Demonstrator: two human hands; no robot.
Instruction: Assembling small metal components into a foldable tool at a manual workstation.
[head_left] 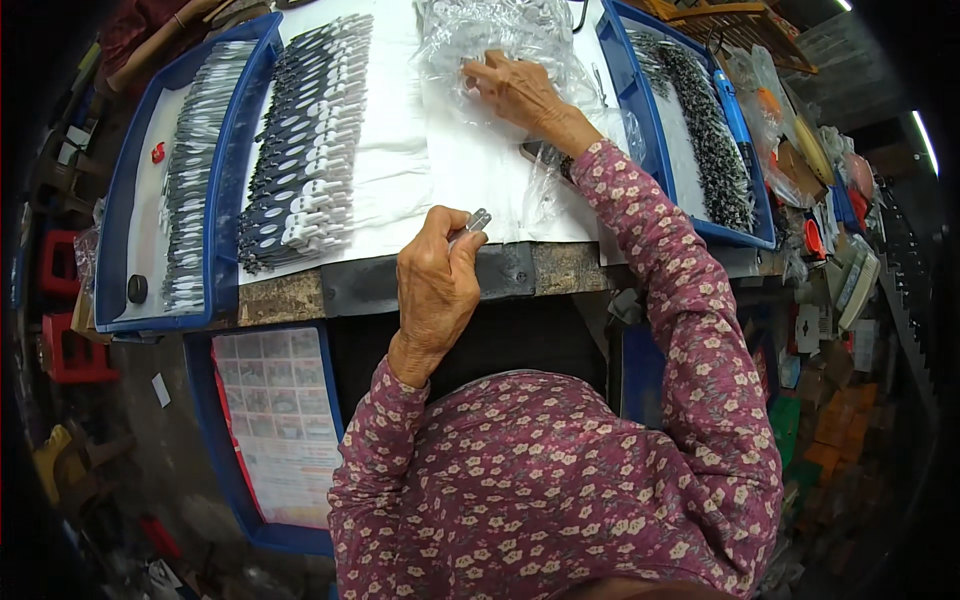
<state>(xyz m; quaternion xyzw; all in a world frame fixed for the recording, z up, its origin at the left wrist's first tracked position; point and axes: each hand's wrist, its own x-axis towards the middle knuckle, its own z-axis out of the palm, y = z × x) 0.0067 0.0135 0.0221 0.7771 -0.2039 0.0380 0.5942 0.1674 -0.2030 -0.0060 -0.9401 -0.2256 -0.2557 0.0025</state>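
My left hand (437, 285) is closed at the table's front edge, with a small grey metal piece (479, 218) pinched between thumb and fingers. Farther off, my right hand (522, 95) reaches over a heap of clear plastic bags (440, 55). Its fingers are bent and apart, touching the plastic; whatever lies under the fingertips is hidden. To the left of my hands, rows of dark-and-white handled pieces (312, 140) lie stacked on white sheeting (395, 150). A dark flat object (532, 150) shows partly beneath my right wrist.
A blue tray (212, 250) at left holds rows of slim grey pieces, a red bit (158, 152) and a black round cap (137, 289). Another blue tray (655, 130) at right holds many small dark-and-silver parts. Below the table stands a blue bin (215, 420). Someone's arm (150, 50) shows at far left.
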